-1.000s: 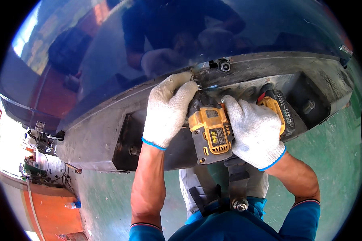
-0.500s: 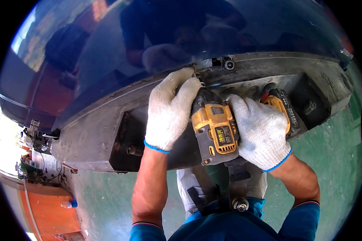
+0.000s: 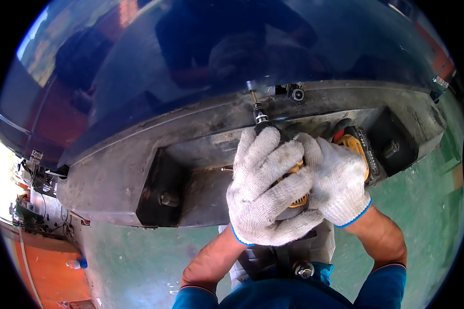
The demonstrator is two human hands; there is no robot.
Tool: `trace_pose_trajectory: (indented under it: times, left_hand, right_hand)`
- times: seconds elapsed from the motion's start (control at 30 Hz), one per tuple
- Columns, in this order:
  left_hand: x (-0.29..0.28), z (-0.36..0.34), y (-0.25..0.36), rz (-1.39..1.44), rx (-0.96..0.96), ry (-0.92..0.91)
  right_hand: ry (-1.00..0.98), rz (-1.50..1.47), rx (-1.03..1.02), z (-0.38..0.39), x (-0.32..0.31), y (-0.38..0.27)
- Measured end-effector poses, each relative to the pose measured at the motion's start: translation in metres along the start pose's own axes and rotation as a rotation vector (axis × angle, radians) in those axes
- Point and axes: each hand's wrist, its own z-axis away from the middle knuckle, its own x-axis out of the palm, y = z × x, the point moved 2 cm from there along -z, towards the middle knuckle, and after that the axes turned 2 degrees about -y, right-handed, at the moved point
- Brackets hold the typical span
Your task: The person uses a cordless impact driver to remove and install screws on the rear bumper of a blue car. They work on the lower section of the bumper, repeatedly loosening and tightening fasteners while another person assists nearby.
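Observation:
My left hand (image 3: 268, 190) in a white knit glove with blue cuff is wrapped over the body of a yellow-and-black cordless drill (image 3: 299, 202). My right hand (image 3: 339, 180), gloved alike, grips the same drill, its black battery (image 3: 370, 160) showing at the right. The drill's bit (image 3: 253, 97) points away from me, its silvery blurred tip at the upper lip of a grey metal beam (image 3: 98, 190), just below a glossy blue curved panel (image 3: 191, 46). A small black fitting with a round ring (image 3: 297, 94) sits right of the tip. Much of the drill is hidden under my gloves.
The beam has dark recesses with bolts (image 3: 168, 199) at left and right. Cables and machinery (image 3: 41, 206) lie at the far left, above an orange surface (image 3: 46, 278) with a plastic bottle (image 3: 76, 264). Green floor (image 3: 123, 257) shows below the beam.
My left hand has moved down and right from the drill's nose onto its body, uncovering the bit. The beam and panel edge sit slightly lower in view.

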Motion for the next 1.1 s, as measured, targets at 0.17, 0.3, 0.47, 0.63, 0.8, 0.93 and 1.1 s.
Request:
trace_pose_trajectory:
  times: [0.17,0.3,0.47,0.63,0.8,0.93,1.1]
  left_hand:
    - [0.0,0.005,-0.006,0.023,0.008,-0.003]
    - [-0.002,0.003,-0.004,0.055,-0.023,-0.03]
    - [-0.003,0.004,-0.001,0.069,-0.043,-0.053]
    - [-0.007,0.002,-0.002,0.084,-0.032,-0.091]
    - [-0.005,0.003,-0.003,0.101,-0.043,-0.088]
    - [-0.002,0.006,-0.007,0.104,-0.045,-0.075]
    - [-0.001,0.008,-0.011,0.103,-0.052,-0.059]
  right_hand:
    - [-0.022,-0.053,0.015,-0.001,0.001,0.001]
    - [-0.054,-0.055,0.036,-0.001,-0.002,0.0]
    - [-0.061,-0.087,0.009,-0.003,-0.001,0.001]
    - [-0.173,-0.064,0.1,-0.001,-0.004,0.0]
    - [-0.24,-0.101,0.133,-0.006,-0.009,-0.001]
    - [-0.192,-0.109,0.062,-0.007,-0.008,0.003]
    - [-0.126,-0.099,0.019,-0.008,-0.008,0.003]
